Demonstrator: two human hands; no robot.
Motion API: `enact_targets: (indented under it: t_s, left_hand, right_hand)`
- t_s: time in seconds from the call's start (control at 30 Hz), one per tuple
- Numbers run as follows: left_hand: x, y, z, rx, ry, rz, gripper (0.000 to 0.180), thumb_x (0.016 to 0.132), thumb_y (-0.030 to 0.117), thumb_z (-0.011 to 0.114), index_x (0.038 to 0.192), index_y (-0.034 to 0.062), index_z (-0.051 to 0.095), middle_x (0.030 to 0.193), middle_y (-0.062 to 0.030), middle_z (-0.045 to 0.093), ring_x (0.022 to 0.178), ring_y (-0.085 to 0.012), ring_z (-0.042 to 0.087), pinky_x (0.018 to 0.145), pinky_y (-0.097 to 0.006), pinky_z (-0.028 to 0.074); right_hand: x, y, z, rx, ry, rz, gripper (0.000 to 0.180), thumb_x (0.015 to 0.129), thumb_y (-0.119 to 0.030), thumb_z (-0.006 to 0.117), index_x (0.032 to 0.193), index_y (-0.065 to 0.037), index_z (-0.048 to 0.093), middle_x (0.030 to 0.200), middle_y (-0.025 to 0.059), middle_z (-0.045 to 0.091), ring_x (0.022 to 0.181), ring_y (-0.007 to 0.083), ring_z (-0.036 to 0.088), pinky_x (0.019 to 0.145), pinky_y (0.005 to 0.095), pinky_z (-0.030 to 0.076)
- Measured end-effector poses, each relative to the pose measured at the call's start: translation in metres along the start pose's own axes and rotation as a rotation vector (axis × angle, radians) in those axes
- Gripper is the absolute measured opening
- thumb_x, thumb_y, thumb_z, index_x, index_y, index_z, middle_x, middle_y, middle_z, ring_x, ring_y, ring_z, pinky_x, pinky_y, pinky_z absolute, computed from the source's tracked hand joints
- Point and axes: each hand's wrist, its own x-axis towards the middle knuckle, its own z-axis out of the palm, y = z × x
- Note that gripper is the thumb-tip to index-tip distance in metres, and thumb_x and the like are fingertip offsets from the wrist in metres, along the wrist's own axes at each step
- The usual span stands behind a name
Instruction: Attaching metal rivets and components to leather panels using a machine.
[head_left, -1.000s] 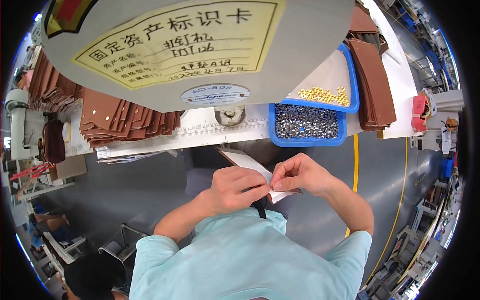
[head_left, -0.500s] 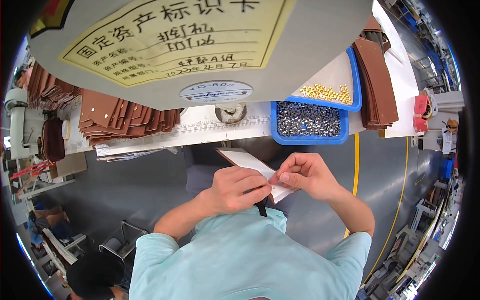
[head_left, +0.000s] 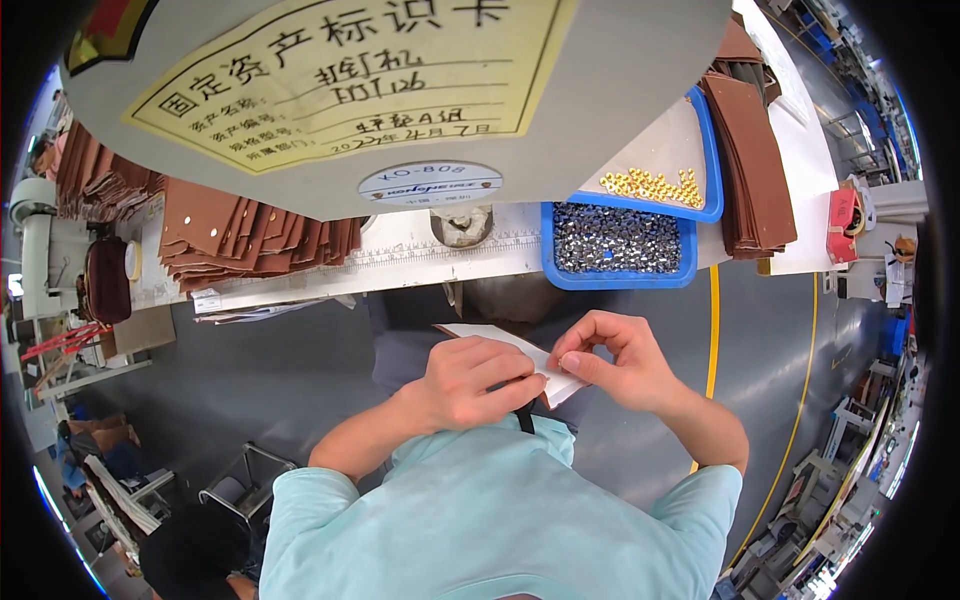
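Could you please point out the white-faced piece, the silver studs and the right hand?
White-faced piece (head_left: 563,388), head view: its white face, near the lower end.
Silver studs (head_left: 620,238), head view: middle of the heap.
Right hand (head_left: 630,366), head view: middle of the hand.

The left hand (head_left: 466,382) partly hides the white-faced panel (head_left: 514,338).

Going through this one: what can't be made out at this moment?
Head view: part of the brown-and-white piece, covered by the left hand.
Head view: anything between the right hand's fingertips, too small and partly hidden by the fingers.
Head view: top of the grey machine, cut off by the upper edge.
Head view: part of the upper blue tray, behind the machine.
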Motion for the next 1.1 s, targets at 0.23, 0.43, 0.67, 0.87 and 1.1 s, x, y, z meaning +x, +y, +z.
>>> enact_targets:
  t_s: [0.23, 0.43, 0.67, 0.87, 1.1]
  left_hand:
    - [-0.003, 0.006, 0.000, 0.033, 0.005, -0.031, 0.028, 0.062, 0.000, 0.077, 0.088, 0.0052, 0.070, 0.079, -0.0031, 0.067, 0.064, -0.0177, 0.067, 0.052, -0.028, 0.053]
    - [0.005, 0.007, -0.005, 0.041, -0.003, 0.036, 0.025, 0.060, -0.002, 0.076, 0.082, 0.0049, 0.066, 0.079, -0.0043, 0.067, 0.065, -0.0183, 0.069, 0.052, -0.028, 0.054]
    - [0.005, 0.007, -0.008, 0.000, 0.012, -0.016, 0.022, 0.064, 0.001, 0.078, 0.082, 0.0089, 0.068, 0.082, -0.0020, 0.070, 0.070, -0.0180, 0.070, 0.054, -0.026, 0.054]
    - [0.007, 0.005, -0.005, 0.066, 0.043, 0.057, 0.019, 0.062, 0.010, 0.076, 0.080, 0.0110, 0.070, 0.085, 0.0010, 0.067, 0.074, -0.0147, 0.069, 0.057, -0.023, 0.053]
    - [0.007, 0.006, -0.005, 0.087, 0.036, 0.080, 0.021, 0.061, 0.010, 0.077, 0.080, 0.0107, 0.070, 0.085, 0.0014, 0.067, 0.074, -0.0150, 0.069, 0.057, -0.024, 0.053]
  right_hand:
    - [-0.003, -0.004, 0.000, 0.106, -0.049, 0.002, 0.012, 0.100, -0.010, 0.069, 0.103, 0.001, 0.065, 0.099, 0.0106, 0.076, 0.095, 0.0136, 0.071, 0.079, 0.0278, 0.058]
    - [-0.002, -0.002, 0.005, 0.024, -0.037, -0.052, 0.012, 0.100, -0.011, 0.068, 0.103, 0.001, 0.066, 0.108, 0.0106, 0.075, 0.102, 0.0143, 0.069, 0.089, 0.0302, 0.055]
    - [0.003, -0.006, -0.005, 0.009, -0.140, -0.081, 0.006, 0.092, -0.005, 0.074, 0.094, 0.001, 0.076, 0.124, 0.0132, 0.069, 0.103, 0.0159, 0.067, 0.091, 0.0313, 0.055]
    - [0.010, -0.008, -0.003, 0.364, -0.152, 0.301, 0.004, 0.086, 0.000, 0.077, 0.089, 0.002, 0.078, 0.124, 0.0156, 0.070, 0.105, 0.0182, 0.067, 0.095, 0.0321, 0.052]
    - [0.011, -0.006, 0.001, 0.400, -0.149, 0.345, 0.006, 0.087, -0.001, 0.077, 0.092, 0.002, 0.077, 0.121, 0.0154, 0.072, 0.100, 0.0169, 0.069, 0.090, 0.0304, 0.054]
